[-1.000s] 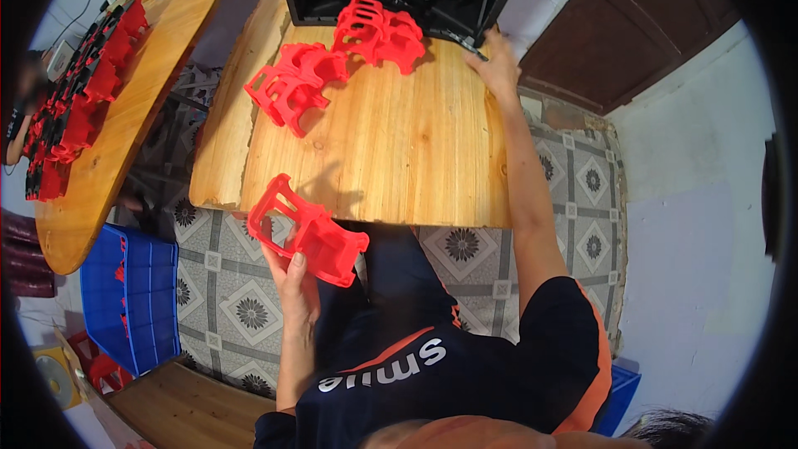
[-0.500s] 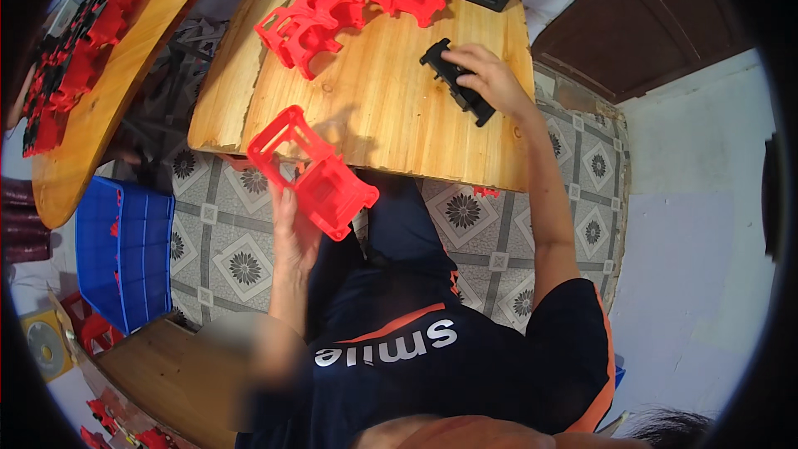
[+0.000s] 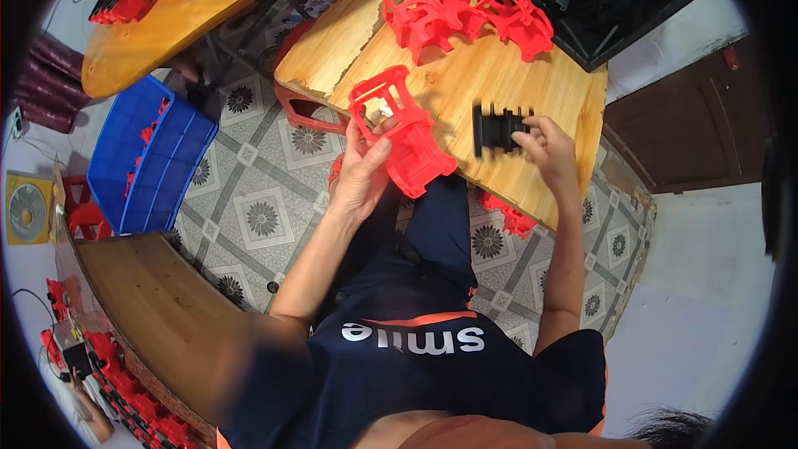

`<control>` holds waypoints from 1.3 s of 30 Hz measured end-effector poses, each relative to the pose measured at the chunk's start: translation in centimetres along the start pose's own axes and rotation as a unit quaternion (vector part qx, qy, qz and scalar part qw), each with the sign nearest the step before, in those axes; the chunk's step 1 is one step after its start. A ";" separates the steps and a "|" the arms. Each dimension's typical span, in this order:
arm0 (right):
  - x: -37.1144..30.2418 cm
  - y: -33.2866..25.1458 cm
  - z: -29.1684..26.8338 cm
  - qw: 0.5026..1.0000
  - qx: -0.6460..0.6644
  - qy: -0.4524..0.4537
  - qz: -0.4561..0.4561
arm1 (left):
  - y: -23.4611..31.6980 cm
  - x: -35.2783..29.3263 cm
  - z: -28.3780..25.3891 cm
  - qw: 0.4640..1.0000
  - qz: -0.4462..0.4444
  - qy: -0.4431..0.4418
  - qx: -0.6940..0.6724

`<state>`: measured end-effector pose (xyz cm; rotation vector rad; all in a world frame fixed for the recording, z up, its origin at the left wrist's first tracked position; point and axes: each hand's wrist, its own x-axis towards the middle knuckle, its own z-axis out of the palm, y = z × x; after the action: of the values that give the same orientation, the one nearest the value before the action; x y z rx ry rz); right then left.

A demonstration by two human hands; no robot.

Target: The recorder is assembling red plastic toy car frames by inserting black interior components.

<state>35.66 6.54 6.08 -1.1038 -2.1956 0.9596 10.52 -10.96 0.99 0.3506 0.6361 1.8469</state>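
My left hand [image 3: 364,176] is closed round one side of a red plastic frame [image 3: 418,162] with slotted openings, thumb on top. The frame is held tilted above the table's near edge. In my right hand [image 3: 550,152], the fingers pinch one end of a black ribbed plastic part [image 3: 494,131], slightly blurred by motion. This part hangs over the tabletop to the right of the frame, with a gap between the two. More red plastic frames [image 3: 428,18] stand farther back on the table, some touching each other.
A black tray [image 3: 594,54] sits at the table's [image 3: 324,58] back right. A blue crate [image 3: 150,168] holding red pieces stands left on the tiled floor, near a red stool [image 3: 309,112]. Red and black parts line a wooden bench [image 3: 133,62]. Another person's forearm [image 3: 91,416] shows lower left.
My right hand has lifted the black part off the tabletop, turned it and brought it closer to the red frame. The whole view has shifted, and the left hand still grips the frame.
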 end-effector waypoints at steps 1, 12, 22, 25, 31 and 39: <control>-0.8 -1.8 1.0 0.999 0.013 0.038 -0.004 | 0.3 -0.1 0.6 1.000 0.002 -0.007 -0.004; -3.5 -11.0 9.0 0.940 -0.157 0.199 -0.229 | -0.5 -0.5 1.1 0.998 0.039 -0.023 0.040; -3.1 -10.9 10.0 0.923 -0.195 0.198 -0.266 | 0.0 -0.4 1.3 0.996 0.054 -0.058 0.037; -2.7 -10.6 9.7 0.920 -0.217 0.165 -0.282 | 0.5 -0.2 2.5 0.995 0.068 0.008 0.071; -1.9 -8.2 9.7 0.965 0.259 0.028 -0.008 | 1.9 -0.2 4.1 0.995 0.096 0.021 0.027; 2.3 -16.3 12.0 0.935 0.314 -0.039 -0.161 | 8.8 2.3 6.0 0.915 0.377 0.039 0.141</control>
<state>18.39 -2.88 11.41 -0.4007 -1.8281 1.4217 6.06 -9.57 10.83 0.8009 0.9096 2.5126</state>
